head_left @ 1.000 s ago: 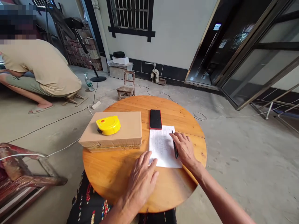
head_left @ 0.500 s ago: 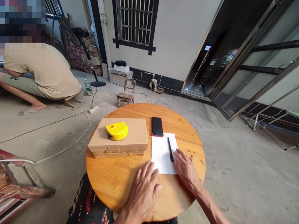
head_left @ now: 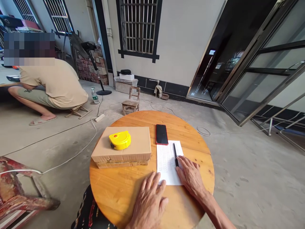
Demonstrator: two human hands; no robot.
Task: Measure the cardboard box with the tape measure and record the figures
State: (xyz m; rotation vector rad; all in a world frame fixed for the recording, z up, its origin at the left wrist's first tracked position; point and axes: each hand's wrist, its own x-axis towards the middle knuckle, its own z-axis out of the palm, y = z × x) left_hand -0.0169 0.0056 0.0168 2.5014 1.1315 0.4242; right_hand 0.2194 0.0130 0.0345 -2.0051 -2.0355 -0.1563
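The pen lies on the paper, long axis running away from you toward the phone; your right hand, flat and spread, fingertips just beside it, is nearer; left hand flat on the counter, empty.

Tape measure on box, phone right.

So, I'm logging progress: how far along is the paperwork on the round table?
Looks done: the sheet carries rows of small marks, and the pen lies on it, ungripped. In hand: the left hand touches the sheet's near-left corner; the right hand rests open beside the pen's near end. Left untouched: the tape measure sits on the cardboard box; the phone is dark.
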